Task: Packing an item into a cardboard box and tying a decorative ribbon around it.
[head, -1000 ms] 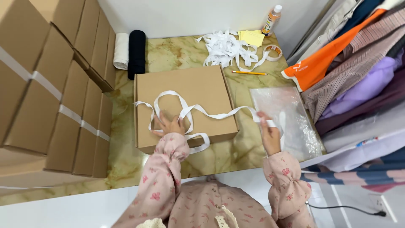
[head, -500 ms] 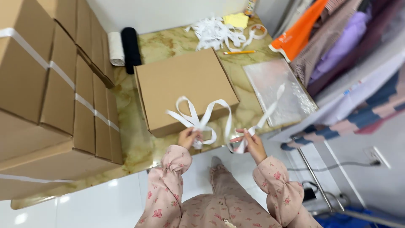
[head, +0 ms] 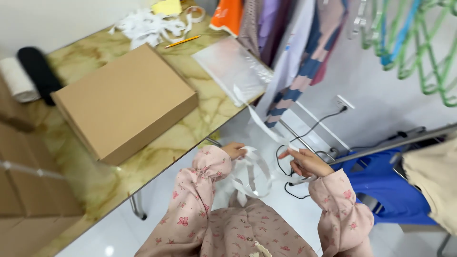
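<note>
Ribbon gathered off the desk's point(head: 157, 143) edge.
Both hands, left point(head: 234, 150) and right point(head: 304, 162), had grips pinched shut on white ribbon point(head: 252, 178); its trailing end, draped over the plastic bag point(head: 231, 71), could have dragged it down.

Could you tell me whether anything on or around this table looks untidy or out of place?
Yes. A tangled heap of white strips lies loose at the table's far edge, and the clear plastic bag juts over the table's side. The white ribbon loops loosely between the left hand and right hand.
</note>
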